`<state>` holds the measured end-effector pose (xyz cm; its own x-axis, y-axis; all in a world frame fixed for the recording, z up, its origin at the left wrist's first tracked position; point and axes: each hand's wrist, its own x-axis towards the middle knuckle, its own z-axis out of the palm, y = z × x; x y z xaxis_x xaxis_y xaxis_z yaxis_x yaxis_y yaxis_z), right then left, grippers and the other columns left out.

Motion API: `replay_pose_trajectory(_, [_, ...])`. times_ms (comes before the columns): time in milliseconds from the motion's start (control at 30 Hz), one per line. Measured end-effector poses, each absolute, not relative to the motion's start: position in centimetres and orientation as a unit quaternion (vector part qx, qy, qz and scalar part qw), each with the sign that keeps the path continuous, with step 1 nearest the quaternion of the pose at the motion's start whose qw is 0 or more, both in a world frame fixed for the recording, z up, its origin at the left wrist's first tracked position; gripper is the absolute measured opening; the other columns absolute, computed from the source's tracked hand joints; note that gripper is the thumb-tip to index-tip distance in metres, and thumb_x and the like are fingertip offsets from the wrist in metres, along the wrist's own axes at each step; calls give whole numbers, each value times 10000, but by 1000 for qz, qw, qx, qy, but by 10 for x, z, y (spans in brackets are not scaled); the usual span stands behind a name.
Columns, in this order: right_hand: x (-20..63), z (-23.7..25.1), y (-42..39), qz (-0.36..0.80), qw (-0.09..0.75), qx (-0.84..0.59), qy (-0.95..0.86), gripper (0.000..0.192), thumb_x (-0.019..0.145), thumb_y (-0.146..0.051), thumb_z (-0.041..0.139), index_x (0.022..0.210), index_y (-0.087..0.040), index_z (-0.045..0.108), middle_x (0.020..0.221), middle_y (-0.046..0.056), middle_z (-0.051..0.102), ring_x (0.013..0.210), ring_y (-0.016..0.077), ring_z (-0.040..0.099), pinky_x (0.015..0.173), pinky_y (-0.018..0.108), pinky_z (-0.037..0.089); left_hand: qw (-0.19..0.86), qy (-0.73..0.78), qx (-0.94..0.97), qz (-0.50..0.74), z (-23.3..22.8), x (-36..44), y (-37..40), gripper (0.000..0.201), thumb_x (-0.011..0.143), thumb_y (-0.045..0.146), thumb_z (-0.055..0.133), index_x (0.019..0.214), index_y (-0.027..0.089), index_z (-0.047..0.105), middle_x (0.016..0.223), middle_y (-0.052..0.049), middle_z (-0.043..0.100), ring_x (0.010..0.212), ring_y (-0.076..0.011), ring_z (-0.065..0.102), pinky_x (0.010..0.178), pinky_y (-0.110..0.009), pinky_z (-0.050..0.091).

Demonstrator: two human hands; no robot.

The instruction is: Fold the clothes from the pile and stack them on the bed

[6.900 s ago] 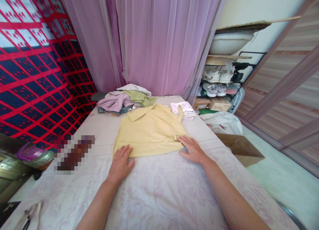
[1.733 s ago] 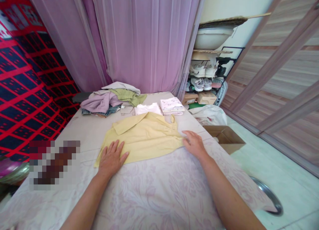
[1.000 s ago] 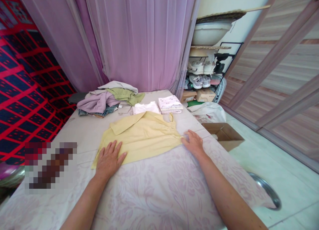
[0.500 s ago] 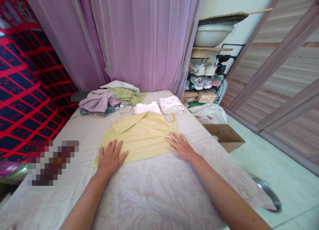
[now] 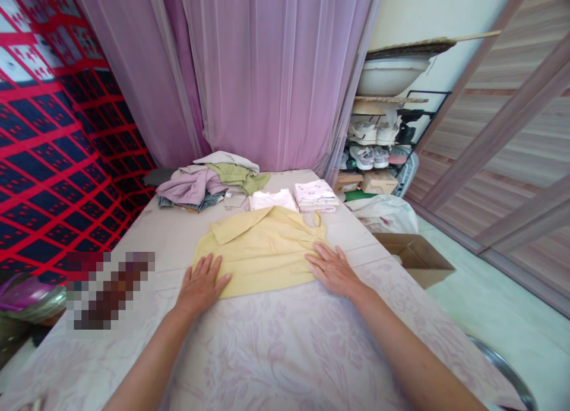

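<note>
A yellow garment lies spread on the bed, its upper left part folded over and a small loop of cloth showing at its right end. My left hand rests flat at the garment's near left edge, fingers spread, palm down. On its right side, near the gathered part, my right hand lies flat with the fingers apart. Neither hand grips the cloth. Just behind the garment are a white folded piece of clothing and a stack of patterned folded cloths.
A heap of loose clothes sits at the bed's far left. Purple curtains hang behind. To the right stand a shoe rack, an open cardboard box and a metal basin. A blurred patch covers something at left.
The view has shifted slightly, so everything appears further right and a bit lower. My left hand has slid a little toward the garment's left edge; the right hand stays in place on the cloth.
</note>
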<state>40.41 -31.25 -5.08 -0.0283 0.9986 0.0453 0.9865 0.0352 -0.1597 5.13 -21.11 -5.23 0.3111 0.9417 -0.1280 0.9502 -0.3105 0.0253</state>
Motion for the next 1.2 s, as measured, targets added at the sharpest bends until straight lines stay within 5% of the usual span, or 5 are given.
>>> replay_pose_trajectory(167, [416,-39,-299,28,112,-713,-691,396,938,-393,343,1182,-267,628,1400,85,483,1315,230,391,1088,545,211,40,615,787,-24,-48,43,-199,632,903,525,301,1422,172,371,1530,-110,263,1400,-268,241,1101,-447,251])
replay_pose_trajectory(367, [438,-58,-283,1,167,-711,-683,351,870,-286,435,1116,-200,671,1254,103,612,1153,199,565,1011,352,403,32,657,753,24,-56,15,-185,584,911,468,320,1360,113,439,1430,-143,435,1323,-245,392,1088,-376,302])
replay_pose_trajectory(633, [431,-60,-258,-26,186,-703,-686,307,858,-264,466,1059,-217,694,1208,81,643,1122,190,587,1003,340,415,-15,572,812,114,-29,41,-170,323,859,356,479,1124,208,589,1170,-79,622,1092,-234,550,962,-364,387])
replay_pose_trajectory(1067, [421,-22,-172,-19,141,-776,-615,417,854,-259,455,1253,-266,572,1278,24,604,1106,186,583,882,273,449,-109,480,869,-45,-8,89,-112,258,847,66,425,975,163,627,957,-122,620,932,-245,598,778,-363,426])
replay_pose_trajectory(1200, [417,-21,-154,8,125,-770,-626,453,834,-276,478,1280,-246,551,1260,44,616,1082,198,592,850,277,439,-92,485,868,-56,-3,90,-111,201,875,216,475,1038,187,590,1038,-106,592,899,-231,611,717,-337,456])
